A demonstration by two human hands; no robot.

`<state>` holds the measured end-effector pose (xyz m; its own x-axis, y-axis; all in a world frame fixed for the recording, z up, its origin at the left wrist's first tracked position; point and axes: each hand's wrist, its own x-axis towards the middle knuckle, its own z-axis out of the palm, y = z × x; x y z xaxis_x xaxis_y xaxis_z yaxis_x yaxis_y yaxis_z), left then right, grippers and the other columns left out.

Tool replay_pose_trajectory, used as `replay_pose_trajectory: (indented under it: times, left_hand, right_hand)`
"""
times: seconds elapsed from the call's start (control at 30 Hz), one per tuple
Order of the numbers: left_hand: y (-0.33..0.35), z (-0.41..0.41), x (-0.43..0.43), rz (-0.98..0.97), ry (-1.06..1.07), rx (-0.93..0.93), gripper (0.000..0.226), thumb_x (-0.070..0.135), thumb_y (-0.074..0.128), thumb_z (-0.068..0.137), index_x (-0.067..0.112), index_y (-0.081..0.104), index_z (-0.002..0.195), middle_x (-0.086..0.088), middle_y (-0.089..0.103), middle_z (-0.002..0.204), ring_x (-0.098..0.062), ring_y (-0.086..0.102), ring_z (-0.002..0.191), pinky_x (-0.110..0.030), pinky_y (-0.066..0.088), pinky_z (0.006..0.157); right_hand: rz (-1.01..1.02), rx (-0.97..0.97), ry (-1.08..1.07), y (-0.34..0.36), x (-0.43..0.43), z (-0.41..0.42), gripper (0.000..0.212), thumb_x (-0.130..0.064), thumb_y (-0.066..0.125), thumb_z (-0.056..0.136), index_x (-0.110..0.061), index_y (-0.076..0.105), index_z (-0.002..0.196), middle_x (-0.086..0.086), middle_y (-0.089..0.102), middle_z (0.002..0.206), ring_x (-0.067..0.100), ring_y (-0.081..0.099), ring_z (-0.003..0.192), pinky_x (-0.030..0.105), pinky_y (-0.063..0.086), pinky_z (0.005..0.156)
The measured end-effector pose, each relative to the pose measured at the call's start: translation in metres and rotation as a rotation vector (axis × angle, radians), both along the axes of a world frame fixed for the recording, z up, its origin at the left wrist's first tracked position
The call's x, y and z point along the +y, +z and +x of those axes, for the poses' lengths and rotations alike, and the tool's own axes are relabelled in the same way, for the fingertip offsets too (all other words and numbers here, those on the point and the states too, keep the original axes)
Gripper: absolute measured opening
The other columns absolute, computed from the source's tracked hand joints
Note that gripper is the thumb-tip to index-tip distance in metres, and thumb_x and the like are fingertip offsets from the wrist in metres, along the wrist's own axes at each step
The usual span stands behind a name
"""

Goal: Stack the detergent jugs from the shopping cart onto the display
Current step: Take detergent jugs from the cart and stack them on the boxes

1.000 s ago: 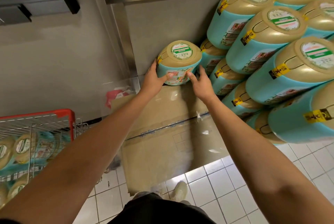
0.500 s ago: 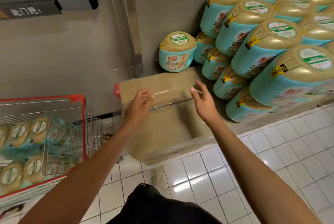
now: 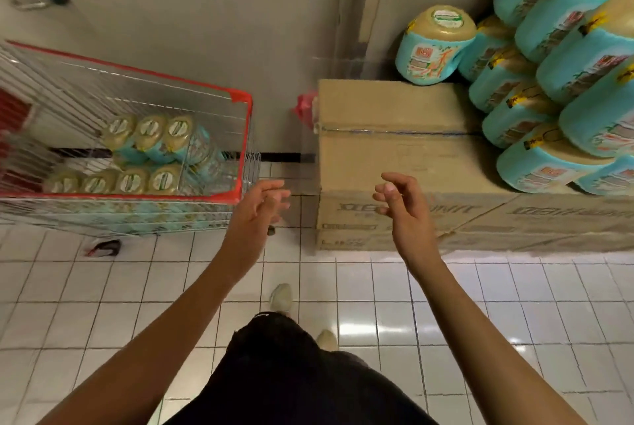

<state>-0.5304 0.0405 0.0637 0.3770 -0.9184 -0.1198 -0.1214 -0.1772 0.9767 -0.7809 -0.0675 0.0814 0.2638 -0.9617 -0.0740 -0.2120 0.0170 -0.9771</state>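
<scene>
Left hand (image 3: 260, 205) and right hand (image 3: 401, 205) are empty, fingers loosely apart; detergent jugs (image 3: 151, 136) sit in the shopping cart (image 3: 137, 197), frame left; best gripped by both sides, then seated against the display stack (image 3: 566, 57), upper right.

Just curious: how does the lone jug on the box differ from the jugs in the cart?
The lone jug sits on the cardboard box; the cart jugs are packed in rows in the shopping cart. The lone jug shows its printed side; the cart jugs mostly tops. Both: turquoise, beige tops.

Single head view, steeply downward over tiled floor (image 3: 377, 291).
</scene>
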Motion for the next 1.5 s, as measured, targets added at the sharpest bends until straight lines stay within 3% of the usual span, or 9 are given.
replay_pose_trajectory:
  times: [0.1, 0.2, 0.37, 0.53, 0.67, 0.83, 1.03, 1.27, 1.5]
  left_hand:
    - [-0.014, 0.038, 0.055, 0.047, 0.104, -0.006, 0.031, 0.05, 0.046, 0.104, 0.033, 0.063, 0.124, 0.017, 0.074, 0.116, -0.009, 0.074, 0.105, -0.025, 0.061, 0.081]
    - [-0.028, 0.083, 0.111, 0.092, 0.228, 0.006, 0.026, 0.044, 0.046, 0.107, 0.031, 0.062, 0.123, 0.014, 0.075, 0.115, -0.012, 0.074, 0.104, -0.041, 0.06, 0.089]
    - [-0.023, 0.167, 0.205, 0.127, 0.427, -0.009, 0.043, 0.052, 0.046, 0.103, 0.02, 0.062, 0.127, 0.004, 0.074, 0.117, -0.017, 0.074, 0.106, -0.035, 0.061, 0.088]
    - [-0.017, 0.248, 0.282, 0.187, 0.633, 0.017, 0.025, 0.024, 0.041, 0.114, 0.019, 0.064, 0.123, 0.0, 0.074, 0.116, -0.016, 0.072, 0.103, -0.039, 0.057, 0.088]
    - [-0.01, 0.298, 0.313, 0.269, 0.685, 0.015, 0.026, 0.02, 0.039, 0.114, 0.018, 0.063, 0.123, -0.001, 0.073, 0.118, -0.018, 0.071, 0.107, -0.044, 0.058, 0.093]
    - [-0.014, 0.35, 0.29, 0.27, 0.708, 0.038, 0.028, 0.019, 0.037, 0.115, 0.013, 0.063, 0.126, -0.004, 0.072, 0.12, -0.02, 0.07, 0.108, -0.046, 0.059, 0.095]
    - [-0.02, 0.428, 0.212, 0.189, 0.646, 0.038, 0.027, 0.021, 0.04, 0.115, 0.015, 0.064, 0.125, -0.004, 0.073, 0.117, -0.021, 0.071, 0.106, -0.044, 0.059, 0.091]
    - [-0.028, 0.519, 0.124, 0.212, 0.628, 0.078, 0.03, 0.038, 0.045, 0.103, 0.022, 0.068, 0.114, -0.003, 0.076, 0.11, -0.024, 0.072, 0.103, -0.042, 0.058, 0.088]
    - [-0.052, 0.585, 0.078, 0.338, 0.564, 0.119, 0.029, 0.038, 0.05, 0.102, 0.022, 0.07, 0.115, 0.004, 0.076, 0.106, -0.02, 0.072, 0.099, -0.036, 0.056, 0.087]
  right_hand:
    - [0.026, 0.018, 0.1, -0.007, 0.022, 0.044, 0.032, -0.044, 0.054, 0.107, -0.022, 0.064, 0.126, 0.002, 0.072, 0.112, 0.017, 0.072, 0.106, 0.032, 0.061, 0.086]
    - [0.052, 0.027, 0.202, -0.009, 0.038, 0.106, 0.033, -0.045, 0.051, 0.106, -0.018, 0.065, 0.121, 0.01, 0.07, 0.111, 0.026, 0.069, 0.106, 0.043, 0.06, 0.09]
    - [0.042, 0.022, 0.398, -0.017, 0.066, 0.236, 0.03, -0.038, 0.051, 0.109, -0.014, 0.067, 0.118, -0.006, 0.071, 0.104, 0.008, 0.068, 0.097, 0.024, 0.057, 0.079]
    - [0.097, 0.003, 0.53, -0.024, 0.095, 0.362, 0.02, -0.028, 0.047, 0.114, -0.022, 0.066, 0.111, 0.005, 0.071, 0.105, 0.019, 0.07, 0.098, 0.033, 0.058, 0.085]
    - [0.13, 0.007, 0.554, -0.025, 0.111, 0.429, 0.026, -0.037, 0.05, 0.11, -0.018, 0.068, 0.113, -0.005, 0.073, 0.099, 0.01, 0.072, 0.093, 0.023, 0.059, 0.077]
    - [0.188, 0.074, 0.611, -0.037, 0.101, 0.467, 0.027, -0.03, 0.045, 0.113, -0.015, 0.067, 0.119, 0.005, 0.073, 0.105, 0.018, 0.072, 0.098, 0.03, 0.061, 0.084]
    - [0.225, 0.14, 0.557, -0.05, 0.059, 0.497, 0.035, -0.052, 0.049, 0.103, -0.026, 0.069, 0.115, 0.001, 0.075, 0.106, 0.016, 0.073, 0.102, 0.027, 0.059, 0.085]
    - [0.315, 0.141, 0.511, -0.08, -0.01, 0.572, 0.025, -0.021, 0.045, 0.113, -0.016, 0.069, 0.11, 0.007, 0.073, 0.101, 0.014, 0.071, 0.092, 0.036, 0.059, 0.086]
    - [0.335, 0.169, 0.651, -0.107, -0.077, 0.681, 0.029, -0.024, 0.045, 0.113, -0.002, 0.064, 0.117, 0.006, 0.069, 0.096, 0.005, 0.068, 0.087, 0.021, 0.057, 0.081]
